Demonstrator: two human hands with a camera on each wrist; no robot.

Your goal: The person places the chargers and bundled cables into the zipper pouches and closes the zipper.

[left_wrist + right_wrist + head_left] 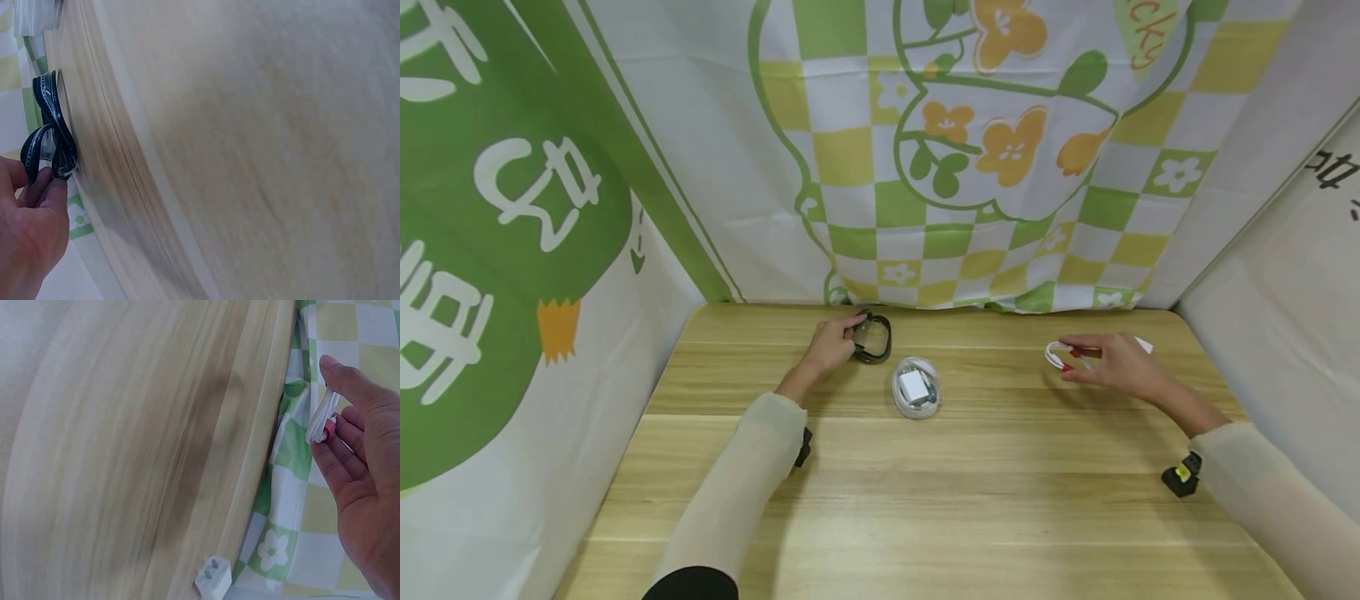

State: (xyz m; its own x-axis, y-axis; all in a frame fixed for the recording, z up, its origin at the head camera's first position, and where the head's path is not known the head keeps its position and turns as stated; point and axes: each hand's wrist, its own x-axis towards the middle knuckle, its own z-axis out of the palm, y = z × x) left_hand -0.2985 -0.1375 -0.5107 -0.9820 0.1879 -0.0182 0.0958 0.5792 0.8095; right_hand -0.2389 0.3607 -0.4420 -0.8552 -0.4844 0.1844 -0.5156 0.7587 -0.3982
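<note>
A black coiled cable [874,338] lies near the far edge of the wooden table [925,500]. My left hand [848,337] pinches its near side, and in the left wrist view the fingertips [49,182] close on the black coiled cable [47,128]. My right hand [1077,360] holds a white coiled cable [1060,357] with red ends, at the far right of the table. The right wrist view shows the white cable [321,415] between the thumb and fingers [334,450]. Between the hands lies a white charger [915,387] with its cord, in a clear wrap.
A white charger plug [212,579] shows at the bottom of the right wrist view. A small white item [1144,343] lies just behind my right hand. Green, yellow and white printed cloth [970,167] walls the table at the back and both sides.
</note>
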